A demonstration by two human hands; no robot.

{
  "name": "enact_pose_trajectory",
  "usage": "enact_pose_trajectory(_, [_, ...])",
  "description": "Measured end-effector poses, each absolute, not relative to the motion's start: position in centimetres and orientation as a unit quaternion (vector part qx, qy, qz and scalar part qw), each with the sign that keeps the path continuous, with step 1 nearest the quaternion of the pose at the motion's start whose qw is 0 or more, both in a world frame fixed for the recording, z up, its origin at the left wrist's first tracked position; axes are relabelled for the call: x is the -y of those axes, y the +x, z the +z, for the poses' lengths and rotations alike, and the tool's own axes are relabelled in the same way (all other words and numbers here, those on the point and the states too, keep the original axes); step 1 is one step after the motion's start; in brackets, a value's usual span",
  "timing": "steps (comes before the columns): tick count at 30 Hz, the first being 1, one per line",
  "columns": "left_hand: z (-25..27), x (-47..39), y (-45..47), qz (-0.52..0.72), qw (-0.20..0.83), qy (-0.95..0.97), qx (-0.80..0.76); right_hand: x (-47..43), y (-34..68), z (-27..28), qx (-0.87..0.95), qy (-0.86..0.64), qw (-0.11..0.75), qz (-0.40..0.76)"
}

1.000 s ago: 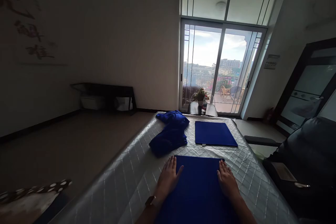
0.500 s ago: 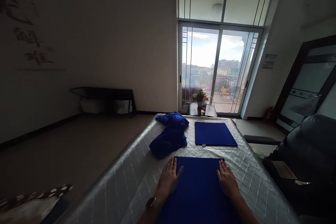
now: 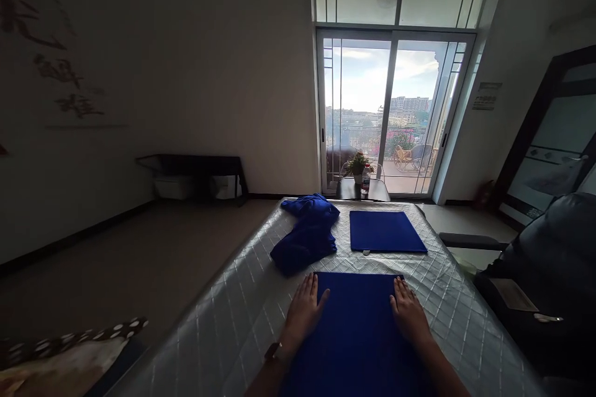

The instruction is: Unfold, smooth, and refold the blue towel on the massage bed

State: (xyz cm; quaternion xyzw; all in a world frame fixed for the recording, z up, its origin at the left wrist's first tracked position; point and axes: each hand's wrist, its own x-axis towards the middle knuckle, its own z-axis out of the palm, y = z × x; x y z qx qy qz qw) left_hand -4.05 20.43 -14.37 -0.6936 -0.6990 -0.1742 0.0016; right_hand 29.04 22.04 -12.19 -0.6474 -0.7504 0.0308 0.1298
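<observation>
A silvery, diamond-quilted cover with a crinkled sheen spreads over the desk (image 3: pixel 223 329). On it, the near blue cloth (image 3: pixel 356 335) lies smooth, matte and straight-edged; beyond, the rumpled blue cloth (image 3: pixel 305 239) slumps in soft folds beside the far blue cloth (image 3: pixel 388 231), a flat quadrilateral. The left hand (image 3: pixel 305 307) and right hand (image 3: pixel 410 310) press the near cloth's sides, each grip released, fingers extended. A small pale tag (image 3: pixel 366 252) edges the far cloth.

Head camera, facing forward and down!
We're looking lengthwise along the quilted silver cover (image 3: pixel 223 322), left hand (image 3: pixel 305 308) and right hand (image 3: pixel 410 310) close in at the bottom, sliding glass door (image 3: pixel 387 111) well beyond.
</observation>
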Motion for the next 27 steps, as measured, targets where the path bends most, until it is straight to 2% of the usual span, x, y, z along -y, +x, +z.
enact_pose_trajectory(27, [-15.2,-20.8,-3.7,-0.191,0.057,-0.686,0.700,-22.6,29.6,-12.6,0.768,-0.629,0.121,0.007])
